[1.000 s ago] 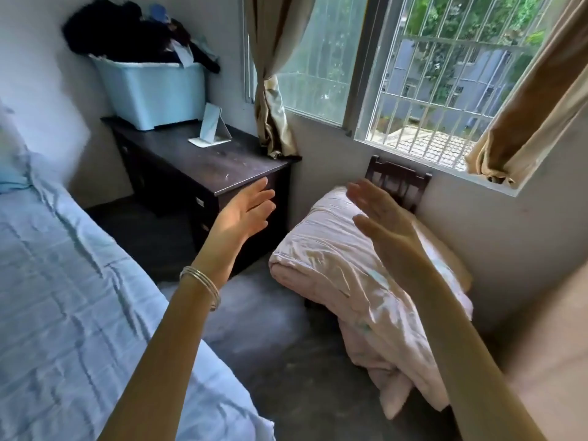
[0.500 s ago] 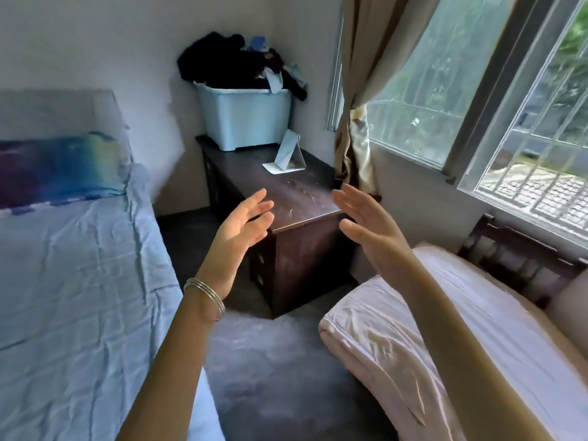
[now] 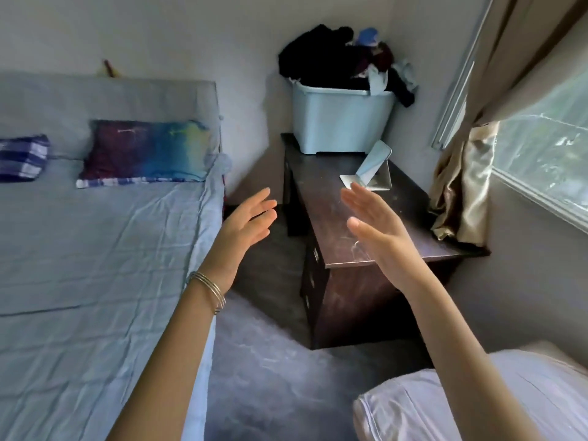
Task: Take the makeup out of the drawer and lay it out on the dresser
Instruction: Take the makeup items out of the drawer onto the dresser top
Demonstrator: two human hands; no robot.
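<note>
A dark wooden dresser (image 3: pixel 410 218) stands in the corner under the window, its drawers (image 3: pixel 313 272) on the left face all closed. No makeup is in view. My left hand (image 3: pixel 245 224), bangles at the wrist, is raised in the air left of the dresser with straight fingers and holds nothing. My right hand (image 3: pixel 378 224) is raised in front of the dresser top, palm facing left, fingers straight, also holding nothing.
A light blue bin (image 3: pixel 337 122) heaped with dark clothes sits at the dresser's back. A small folding mirror (image 3: pixel 372 173) stands in front of it. A bed (image 3: pixel 95 249) with pillows fills the left. A pale cushion (image 3: pixel 477 402) lies at lower right, a curtain (image 3: pixel 461 186) beside the dresser.
The view has swung left and closer, bringing the dresser from the left to the centre and the bed's pillows into sight. Both hands stay raised and empty.
</note>
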